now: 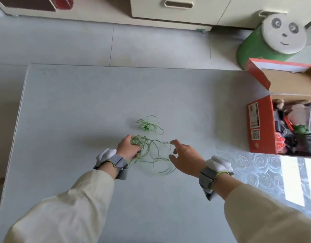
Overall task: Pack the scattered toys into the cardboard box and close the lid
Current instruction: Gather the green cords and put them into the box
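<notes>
Surface: a pale grey table (63, 120) on a tiled floor, with cream cabinet drawers (177, 13) along the far wall and a green panda stool (274, 41) at the far right.
Task thing: a thin green cord (151, 151) lies in loose tangled loops at mid-table, just in front of you, with a knotted clump (146, 126) at its far end.
Left hand: your left hand (128, 148) has its fingers curled round a bunch of the cord's near-left loops.
Right hand: your right hand (184, 155) holds nothing, fingers spread, beside the right-hand loops. Whether a fingertip touches the cord, I cannot tell.
Box: the orange cardboard box (260, 123) stands at the table's right edge, well apart from the cord, with its lid (282, 79) tipped back and packed toys (295, 127) already filling it.
Step in hand: gathering the cord, which looks like the last loose thing on the table.
How to do it well: sweep the right-side loops toward your left fist, then draw the far clump in, so that you lift one compact bundle and nothing trails.
Watch for: loops catching on the wrist devices (216, 171) or dragging across the table.
Next: tuck the bundle into a gap among the toys so that no strand hangs over the rim when the lid comes down.
</notes>
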Demonstrator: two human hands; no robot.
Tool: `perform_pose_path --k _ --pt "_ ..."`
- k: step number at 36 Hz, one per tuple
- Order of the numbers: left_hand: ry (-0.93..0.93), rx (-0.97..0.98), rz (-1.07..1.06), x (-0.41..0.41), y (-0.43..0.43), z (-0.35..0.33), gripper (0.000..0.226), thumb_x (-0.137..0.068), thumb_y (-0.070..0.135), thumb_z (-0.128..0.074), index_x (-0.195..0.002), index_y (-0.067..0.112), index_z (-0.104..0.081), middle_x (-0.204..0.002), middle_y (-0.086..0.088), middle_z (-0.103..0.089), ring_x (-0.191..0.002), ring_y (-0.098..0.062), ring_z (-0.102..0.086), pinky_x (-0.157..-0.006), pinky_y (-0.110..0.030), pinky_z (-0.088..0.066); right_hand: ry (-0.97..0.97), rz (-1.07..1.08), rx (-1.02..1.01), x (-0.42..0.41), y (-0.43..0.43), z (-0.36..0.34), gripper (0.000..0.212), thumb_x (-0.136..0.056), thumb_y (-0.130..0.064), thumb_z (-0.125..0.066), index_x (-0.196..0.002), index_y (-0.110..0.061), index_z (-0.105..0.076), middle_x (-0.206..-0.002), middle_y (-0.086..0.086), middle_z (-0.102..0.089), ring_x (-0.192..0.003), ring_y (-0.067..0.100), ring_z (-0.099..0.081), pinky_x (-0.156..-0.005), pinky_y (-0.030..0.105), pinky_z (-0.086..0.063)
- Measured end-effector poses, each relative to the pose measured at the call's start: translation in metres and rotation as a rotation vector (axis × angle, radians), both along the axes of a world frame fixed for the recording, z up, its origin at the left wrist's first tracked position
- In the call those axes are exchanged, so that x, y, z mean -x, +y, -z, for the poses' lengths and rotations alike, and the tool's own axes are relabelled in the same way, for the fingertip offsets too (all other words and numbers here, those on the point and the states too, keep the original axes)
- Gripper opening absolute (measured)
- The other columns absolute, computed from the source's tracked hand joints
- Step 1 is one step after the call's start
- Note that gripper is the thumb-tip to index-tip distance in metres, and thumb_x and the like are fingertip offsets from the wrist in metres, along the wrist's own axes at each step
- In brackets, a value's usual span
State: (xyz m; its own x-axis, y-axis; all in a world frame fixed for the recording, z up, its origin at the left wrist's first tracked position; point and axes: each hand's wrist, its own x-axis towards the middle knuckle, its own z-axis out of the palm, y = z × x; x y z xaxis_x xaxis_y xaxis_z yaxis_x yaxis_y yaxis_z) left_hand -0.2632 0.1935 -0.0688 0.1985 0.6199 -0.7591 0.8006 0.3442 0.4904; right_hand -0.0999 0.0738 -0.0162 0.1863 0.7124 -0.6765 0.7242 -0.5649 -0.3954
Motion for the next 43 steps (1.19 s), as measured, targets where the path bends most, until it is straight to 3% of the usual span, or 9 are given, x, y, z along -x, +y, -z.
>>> perform_pose_path --k 9,15,18,21,25,30,34,38,43 --pt "-0.355 0.466 -0.104 -0.072 -0.019 -0.084 0.008 -0.087 0.011 -0.062 -0.095 0.011 -0.059 -0.079 -0.010 -0.062 -0.064 -0.019 -0.060 -0.048 -0.020 -0.048 0.044 0.173 -0.123 -0.057 -0.049 -0.057 0.067 -0.085 -0.026 -0.064 -0.141 -0.014 -0.028 -0.128 0.009 -0.053 -0.105 0.024 -0.058 -0.091 0.032 -0.046" --pt "-0.298 0.526 0.052 -0.090 -0.033 -0.136 0.008 -0.092 0.020 -0.053 -0.087 0.015 -0.056 -0.059 0.001 -0.067 -0.042 -0.009 -0.056 -0.034 -0.015 -0.040 0.096 0.357 -0.217 -0.080 -0.091 -0.046 0.123 -0.066 -0.033 -0.082 -0.149 -0.029 0.008 -0.155 0.007 -0.007 -0.141 0.031 -0.017 -0.114 0.043 -0.026" --pt "-0.306 0.555 0.118 -0.094 -0.040 -0.157 0.016 -0.086 0.026 -0.057 -0.096 0.016 -0.063 -0.078 -0.005 -0.074 -0.061 -0.013 -0.058 -0.041 -0.017 -0.044 0.143 0.505 -0.364 -0.080 -0.104 -0.046 0.133 -0.062 -0.036 -0.086 -0.147 -0.026 0.016 -0.158 0.005 0.006 -0.146 0.022 0.002 -0.118 0.039 -0.014" --pt "-0.293 0.543 0.155 -0.095 -0.052 -0.170 0.026 -0.077 0.030 -0.060 -0.096 0.016 -0.072 -0.091 -0.005 -0.074 -0.088 -0.020 -0.052 -0.064 -0.024 -0.041 0.420 0.718 -0.468 -0.077 -0.112 -0.066 0.109 -0.070 -0.025 -0.082 -0.150 -0.030 -0.008 -0.150 0.002 -0.028 -0.133 0.021 -0.039 -0.109 0.036 -0.036" --pt "-0.213 0.392 0.230 -0.111 -0.087 -0.200 0.018 -0.096 0.016 -0.043 -0.088 0.014 -0.058 -0.064 -0.002 -0.067 -0.046 -0.011 -0.055 -0.045 -0.020 -0.040 0.260 0.591 -0.550 -0.087 -0.133 -0.114 0.012 -0.083 -0.014 -0.066 -0.093 -0.013 -0.072 -0.081 -0.003 -0.069 -0.074 0.010 -0.063 -0.078 0.026 -0.050" --pt "-0.098 0.015 0.467 -0.115 -0.111 -0.246 0.007 -0.093 0.018 -0.054 -0.100 0.016 -0.053 -0.087 -0.006 -0.055 -0.065 -0.014 -0.056 -0.051 -0.018 -0.043 0.192 0.581 -0.677 -0.116 -0.165 -0.183 0.017 -0.084 -0.023 -0.066 -0.069 -0.017 -0.064 -0.061 -0.006 -0.063 -0.060 0.007 -0.055 -0.065 0.026 -0.046" --pt "0.034 -0.225 0.552 -0.107 -0.114 -0.270 0.058 -0.080 0.042 -0.067 -0.129 0.018 -0.047 -0.121 -0.009 -0.056 -0.107 -0.024 -0.055 -0.089 -0.027 -0.042 0.268 0.575 -0.698 -0.139 -0.186 -0.240 0.021 -0.088 -0.030 -0.064 -0.081 -0.010 -0.067 -0.078 0.001 -0.069 -0.070 0.006 -0.060 -0.071 0.028 -0.048" --pt "0.075 -0.392 0.579 -0.103 -0.125 -0.300 0.057 -0.087 0.031 -0.062 -0.138 0.021 -0.038 -0.111 -0.012 -0.058 -0.101 -0.029 -0.056 -0.083 -0.028 -0.042 0.295 0.488 -0.742 -0.141 -0.197 -0.302 0.026 -0.092 -0.029 -0.058 -0.085 -0.004 -0.064 -0.076 0.011 -0.073 -0.077 0.035 -0.067 -0.077 0.049 -0.051" --pt "0.131 -0.500 0.628 -0.101 -0.125 -0.336 0.036 -0.086 0.039 -0.057 -0.120 0.027 -0.056 -0.116 -0.003 -0.064 -0.098 -0.024 -0.063 -0.080 -0.025 -0.047 0.212 0.569 -0.879 -0.131 -0.204 -0.368 0.020 -0.093 -0.020 -0.057 -0.087 -0.004 -0.067 -0.063 0.012 -0.067 -0.047 0.020 -0.059 -0.050 0.029 -0.052"
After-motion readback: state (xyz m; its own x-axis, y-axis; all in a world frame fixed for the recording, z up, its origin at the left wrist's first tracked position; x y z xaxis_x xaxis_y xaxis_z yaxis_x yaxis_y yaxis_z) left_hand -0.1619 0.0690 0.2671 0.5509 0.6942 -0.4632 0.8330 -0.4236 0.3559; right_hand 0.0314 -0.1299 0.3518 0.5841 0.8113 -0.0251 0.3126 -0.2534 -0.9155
